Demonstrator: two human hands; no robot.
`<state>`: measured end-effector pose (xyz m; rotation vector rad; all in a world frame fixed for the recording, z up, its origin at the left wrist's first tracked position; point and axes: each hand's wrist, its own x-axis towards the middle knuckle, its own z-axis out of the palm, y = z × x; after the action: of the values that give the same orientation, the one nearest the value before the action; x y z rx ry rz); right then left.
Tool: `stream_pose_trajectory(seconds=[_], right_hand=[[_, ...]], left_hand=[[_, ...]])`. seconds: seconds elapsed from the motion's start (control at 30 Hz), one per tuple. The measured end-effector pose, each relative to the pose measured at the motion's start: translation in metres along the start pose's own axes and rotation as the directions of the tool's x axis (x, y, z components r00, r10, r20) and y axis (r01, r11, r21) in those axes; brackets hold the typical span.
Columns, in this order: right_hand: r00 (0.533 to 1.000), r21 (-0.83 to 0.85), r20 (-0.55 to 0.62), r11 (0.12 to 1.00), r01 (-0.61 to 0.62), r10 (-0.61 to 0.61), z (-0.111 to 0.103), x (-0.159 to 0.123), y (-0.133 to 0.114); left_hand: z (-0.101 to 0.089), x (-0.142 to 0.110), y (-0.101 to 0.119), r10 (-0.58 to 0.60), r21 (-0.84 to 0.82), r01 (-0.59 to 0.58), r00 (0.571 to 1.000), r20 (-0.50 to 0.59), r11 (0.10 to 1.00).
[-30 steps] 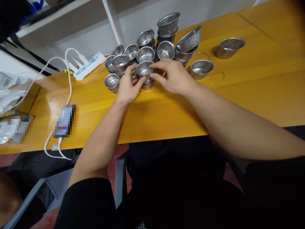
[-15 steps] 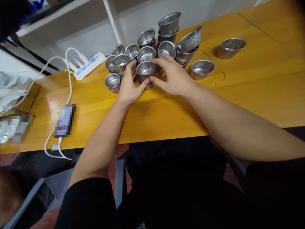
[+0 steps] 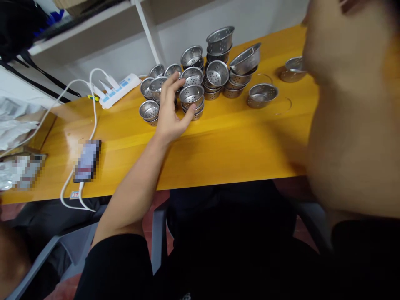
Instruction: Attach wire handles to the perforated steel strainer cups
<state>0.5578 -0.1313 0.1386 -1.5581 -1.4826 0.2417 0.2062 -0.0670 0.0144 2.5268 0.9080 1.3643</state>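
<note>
My left hand (image 3: 171, 112) is open, its fingers spread along the left side of the front stack of perforated metal cups (image 3: 191, 96). The thumb tip is at the front of that stack; whether it presses on the metal I cannot tell. Behind and left of the hand stand smaller perforated cups (image 3: 149, 110), partly covered by the fingers. Raised close to the camera at the upper right is my right hand (image 3: 346, 37), smeared and mostly cut off by the frame edge, with its fingers not readable. The right forearm partly hides a lone perforated cup (image 3: 292, 75).
Taller stacks of cups (image 3: 220, 39) stand at the back, one with a tilted cup (image 3: 246, 59) on top. Another cup (image 3: 261, 95) sits beside thin curved wires (image 3: 289, 106). A power strip (image 3: 120, 91), white cables and a phone (image 3: 87, 161) lie on the left of the wooden table (image 3: 225, 154).
My right hand has left the front stack and risen to the upper right, close to the camera. My left hand stays by the stack. The view has shifted slightly.
</note>
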Motion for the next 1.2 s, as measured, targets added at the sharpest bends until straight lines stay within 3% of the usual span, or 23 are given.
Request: stream_pose_trajectory(seconds=[0.03,0.07,0.13,0.2,0.33,0.53,0.73,1.0,1.1,1.2], right_hand=[[1.000,-0.111,0.016,0.994,0.005,-0.003,-0.008,0.006,0.011],[0.976,-0.232,0.211,0.973,-0.008,0.059,-0.012,0.010,0.024],[0.867,-0.486,0.427,0.874,-0.018,0.255,-0.013,0.016,0.051],[0.829,-0.507,0.514,0.858,0.086,0.220,-0.004,0.017,0.075],[0.847,-0.373,0.514,0.925,0.076,0.138,0.012,0.011,0.092],[0.855,-0.087,0.514,0.987,0.132,-0.069,0.003,-0.004,0.066],[0.783,0.001,0.573,0.956,0.293,-0.241,0.004,-0.013,0.064],[0.773,-0.016,0.589,0.953,0.301,-0.234,0.015,-0.014,0.084],[0.749,-0.040,0.590,0.916,0.400,-0.301,0.020,-0.012,0.091],[0.716,0.058,0.539,0.868,0.493,-0.443,0.023,-0.010,0.097]], left_hand=[[0.000,0.000,-0.001,0.005,0.009,-0.005,1.000,-0.001,1.000],[0.000,0.000,-0.002,0.010,0.013,-0.010,1.000,-0.004,1.000],[0.000,0.000,-0.001,0.013,0.003,-0.013,1.000,-0.004,1.000],[-0.001,0.001,0.001,0.010,-0.021,-0.010,1.000,0.006,1.000],[-0.002,0.002,0.011,0.030,-0.024,-0.030,1.000,-0.006,0.999],[0.000,0.004,0.031,0.096,0.020,-0.096,0.995,0.010,0.995],[0.005,0.003,0.037,0.122,-0.010,-0.121,0.991,0.050,0.993],[0.001,0.003,0.033,0.079,-0.056,-0.073,0.988,0.131,0.996],[0.001,0.003,0.035,0.105,-0.028,-0.102,0.989,0.109,0.994],[0.004,0.003,0.036,0.163,-0.038,-0.162,0.986,0.046,0.986]])
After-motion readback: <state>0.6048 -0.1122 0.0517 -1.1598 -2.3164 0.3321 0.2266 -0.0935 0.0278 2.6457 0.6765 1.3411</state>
